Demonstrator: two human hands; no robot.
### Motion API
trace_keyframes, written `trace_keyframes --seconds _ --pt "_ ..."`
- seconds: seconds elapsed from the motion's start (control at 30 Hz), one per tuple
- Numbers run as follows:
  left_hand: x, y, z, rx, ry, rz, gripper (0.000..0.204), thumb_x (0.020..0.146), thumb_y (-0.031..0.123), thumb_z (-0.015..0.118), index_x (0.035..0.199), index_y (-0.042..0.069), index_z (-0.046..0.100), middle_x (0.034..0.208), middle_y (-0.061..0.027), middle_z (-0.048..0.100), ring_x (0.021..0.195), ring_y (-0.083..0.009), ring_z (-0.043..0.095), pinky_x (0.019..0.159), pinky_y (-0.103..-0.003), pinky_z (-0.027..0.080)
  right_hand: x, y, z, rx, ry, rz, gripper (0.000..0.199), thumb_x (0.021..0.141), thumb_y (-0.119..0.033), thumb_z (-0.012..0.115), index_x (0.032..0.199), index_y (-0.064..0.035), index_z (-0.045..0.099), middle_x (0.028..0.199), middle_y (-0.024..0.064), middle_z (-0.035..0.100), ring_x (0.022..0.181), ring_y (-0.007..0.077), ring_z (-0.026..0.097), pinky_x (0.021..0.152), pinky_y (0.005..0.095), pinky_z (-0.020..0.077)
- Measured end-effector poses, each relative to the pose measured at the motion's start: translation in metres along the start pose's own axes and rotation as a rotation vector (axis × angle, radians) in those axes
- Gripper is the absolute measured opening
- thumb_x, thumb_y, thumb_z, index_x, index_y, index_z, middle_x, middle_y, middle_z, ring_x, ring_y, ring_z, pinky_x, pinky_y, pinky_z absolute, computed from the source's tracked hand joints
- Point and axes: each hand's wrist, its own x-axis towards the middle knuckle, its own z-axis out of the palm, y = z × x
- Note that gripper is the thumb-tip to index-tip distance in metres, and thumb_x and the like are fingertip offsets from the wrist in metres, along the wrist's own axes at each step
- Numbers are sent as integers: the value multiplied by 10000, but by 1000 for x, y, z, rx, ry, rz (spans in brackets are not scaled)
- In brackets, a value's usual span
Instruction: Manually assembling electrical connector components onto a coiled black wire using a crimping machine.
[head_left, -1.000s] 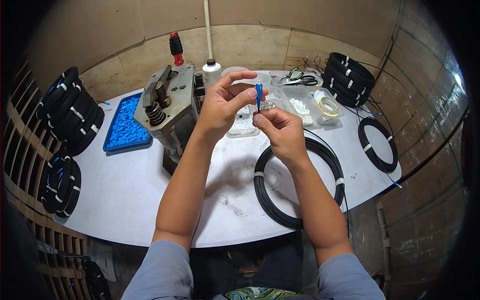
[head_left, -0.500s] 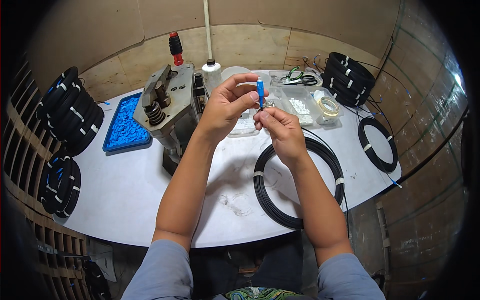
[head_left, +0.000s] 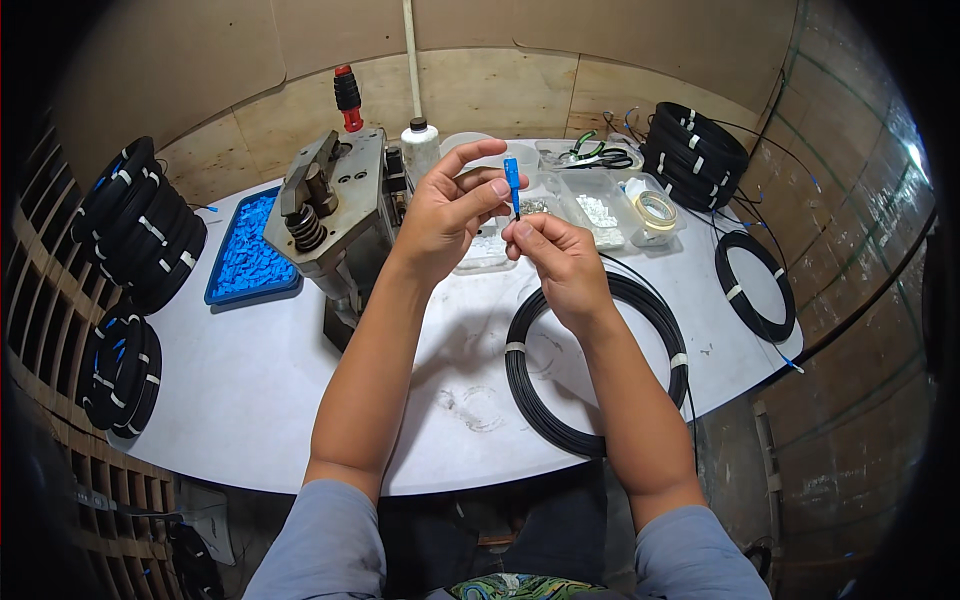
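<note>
A slim blue fiber optic connector (head_left: 512, 178) stands nearly upright above the table, on the end of a black cable. Thumb and fingers of my left hand (head_left: 462, 203) pinch its side, while the upper fingers curl above it. Just below, my right hand (head_left: 552, 250) has thumb and forefinger closed on the black cable where it meets the connector. Beneath my right forearm lies a coil of black cable (head_left: 520, 383), bound with white tape; the forearm hides part of it.
At left, a blue tray (head_left: 250, 295) of small blue parts sits beside a metal press (head_left: 345, 215). Behind my hands are clear boxes (head_left: 590, 185) of white parts, a tape roll (head_left: 655, 212) and a white bottle (head_left: 420, 148). Cable coils (head_left: 697, 160) are stacked at both sides.
Both hands have shifted very slightly left with the connector. The pale tip that showed above the blue body is no longer visible.
</note>
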Motion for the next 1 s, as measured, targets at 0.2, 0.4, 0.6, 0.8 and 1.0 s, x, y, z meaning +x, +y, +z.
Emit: trace_keyframes --seconds 0.2,0.4,0.6,0.8,1.0 --pt "0 0 -3 -33 -40 -32 440 906 50 691 1319 48 539 1101 -137 687 1088 -199 647 897 -343 517 0 0 1 -24 5 -16 217 990 -196 628 989 6 708 872 23 678 817 90 591 804 251 476" --pt "1 -3 -3 -42 -10 -8 429 912 36 677 1317 46 538 1113 -158 682 1090 -209 645 899 -354 525 -1 -3 1 -73 25 -18 227 990 -204 632 994 10 707 863 26 677 819 91 596 806 252 478" --pt "0 0 -5 -87 -56 -49 424 919 39 666 1318 29 526 1127 -180 674 1101 -226 641 908 -379 527 -1 -3 4 -100 33 -20 232 989 -207 636 1002 13 710 864 34 681 821 91 600 802 250 481" --pt "1 -3 -3 -131 -42 -21 427 915 37 670 1316 24 523 1133 -192 674 1105 -244 644 912 -393 535 -2 -4 3 -122 46 -18 226 985 -203 643 1002 11 712 864 40 686 820 92 607 798 249 484" --pt "1 -2 -4 -130 -49 -71 429 913 35 671 1316 25 524 1137 -186 674 1108 -238 645 899 -390 529 -2 -3 4 -122 48 -29 223 982 -203 650 1003 11 711 861 41 689 819 92 613 790 249 489"
